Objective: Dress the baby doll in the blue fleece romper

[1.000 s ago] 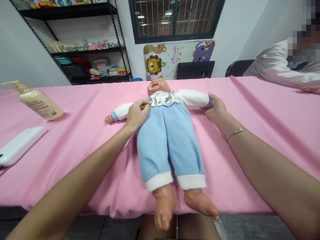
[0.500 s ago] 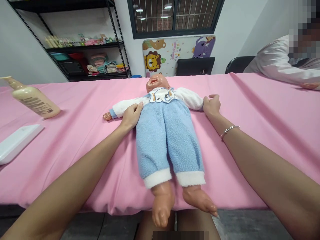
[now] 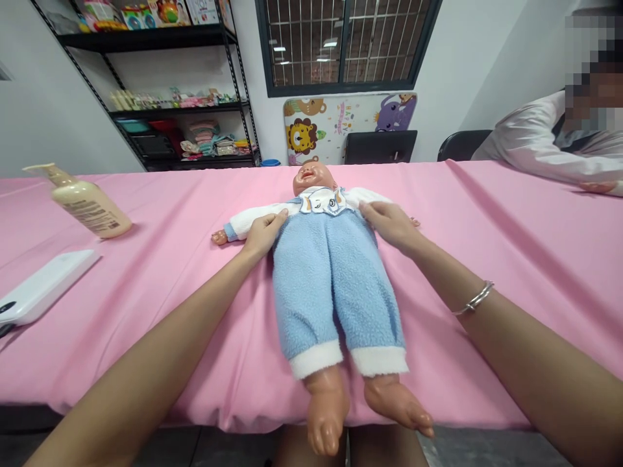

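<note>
- Black shelves (image 3: 146, 97) stacked with baby goods, set against a white wall
- Pink cloth (image 3: 511, 272) creased over the table
- Pump bottle (image 3: 92, 207) tipped on the cloth, near a white phone (image 3: 48, 285)
- Doll (image 3: 331, 285) laid on its back mid-cloth, feet over the edge
- Left hand (image 3: 263, 235) and right hand (image 3: 392, 227) pressed on the doll's chest sides, fingers open, nothing gripped

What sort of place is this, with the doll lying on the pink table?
It looks like a baby-care training room, though I can't be certain. A baby doll lies on a pink-covered table, near a pump bottle, and a black shelf unit holds toys and small folded fabrics.
</note>
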Demonstrator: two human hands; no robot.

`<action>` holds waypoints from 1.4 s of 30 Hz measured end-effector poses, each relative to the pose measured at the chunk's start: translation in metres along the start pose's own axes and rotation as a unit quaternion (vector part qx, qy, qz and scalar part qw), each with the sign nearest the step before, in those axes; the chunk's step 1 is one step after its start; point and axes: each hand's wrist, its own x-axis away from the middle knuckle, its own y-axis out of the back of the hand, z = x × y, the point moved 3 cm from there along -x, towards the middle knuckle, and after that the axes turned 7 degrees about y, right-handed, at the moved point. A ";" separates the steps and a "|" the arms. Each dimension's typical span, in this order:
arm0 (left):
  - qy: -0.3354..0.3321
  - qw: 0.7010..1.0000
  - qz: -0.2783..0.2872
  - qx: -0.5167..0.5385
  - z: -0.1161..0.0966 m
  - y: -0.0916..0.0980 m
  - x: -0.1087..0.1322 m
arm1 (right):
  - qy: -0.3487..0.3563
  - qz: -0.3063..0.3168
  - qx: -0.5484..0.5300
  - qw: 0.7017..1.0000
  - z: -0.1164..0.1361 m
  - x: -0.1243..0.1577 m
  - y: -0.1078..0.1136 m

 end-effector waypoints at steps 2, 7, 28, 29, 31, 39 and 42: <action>-0.024 0.999 0.027 0.025 -0.004 -0.001 0.002 | -0.001 0.051 -0.003 0.999 -0.010 0.008 -0.007; -0.043 0.998 0.019 0.034 -0.012 0.000 0.005 | -0.055 0.116 -0.136 0.982 -0.039 0.014 -0.001; -0.171 0.950 0.042 -0.259 -0.033 0.005 -0.052 | -0.071 0.086 -0.207 0.972 -0.038 0.019 -0.021; -0.178 0.948 0.075 -0.254 -0.037 0.002 -0.057 | -0.071 0.086 -0.204 0.973 -0.039 0.019 -0.021; -0.172 0.948 0.127 -0.237 -0.044 -0.001 -0.067 | -0.065 0.083 -0.198 0.974 -0.040 0.017 -0.022; -0.120 0.939 0.188 -0.261 -0.056 -0.002 -0.081 | -0.069 0.077 -0.187 0.977 -0.035 0.016 -0.022; -0.160 0.953 0.118 -0.231 -0.054 0.001 -0.081 | -0.069 0.078 -0.187 0.977 -0.033 0.016 -0.022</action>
